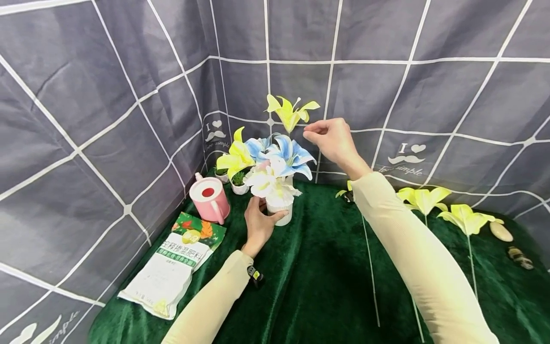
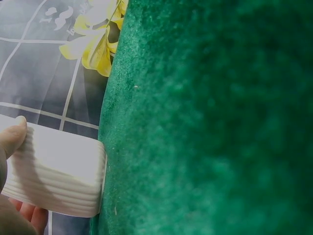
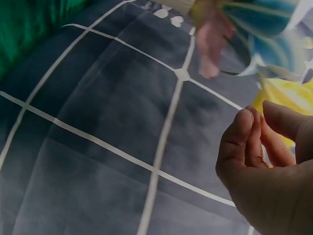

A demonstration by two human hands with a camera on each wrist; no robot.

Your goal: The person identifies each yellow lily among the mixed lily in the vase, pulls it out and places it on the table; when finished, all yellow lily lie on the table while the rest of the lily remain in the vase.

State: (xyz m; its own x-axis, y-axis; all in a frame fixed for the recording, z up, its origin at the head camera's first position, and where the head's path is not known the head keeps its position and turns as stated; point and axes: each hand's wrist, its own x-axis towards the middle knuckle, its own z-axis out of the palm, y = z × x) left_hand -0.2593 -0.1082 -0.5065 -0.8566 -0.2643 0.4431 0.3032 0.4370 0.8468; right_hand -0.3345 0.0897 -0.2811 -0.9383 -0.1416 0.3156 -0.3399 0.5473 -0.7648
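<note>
A white ribbed vase (image 1: 281, 218) stands on the green cloth, and my left hand (image 1: 259, 224) grips it low down, thumb across the front. The left wrist view shows the vase (image 2: 63, 171) between thumb and fingers. Out of it rise blue lilies (image 1: 291, 156), white blossoms (image 1: 271, 184) and a yellow lily (image 1: 235, 160) on the left. Another yellow lily (image 1: 289, 113) stands highest. Just right of that bloom is my right hand (image 1: 335, 141), fingers bent loosely and nothing visible held. Thumb and fingertips look slightly apart in the right wrist view.
Left of the vase are a pink pitcher (image 1: 217, 200), small potted plants (image 1: 239, 185) and a fertilizer bag (image 1: 172, 272). Long-stemmed yellow lilies (image 1: 467, 220) lie on the right, near a pale stone (image 1: 501, 231) and a striped object (image 1: 520, 258). Grey checked fabric (image 1: 378, 33) hangs behind.
</note>
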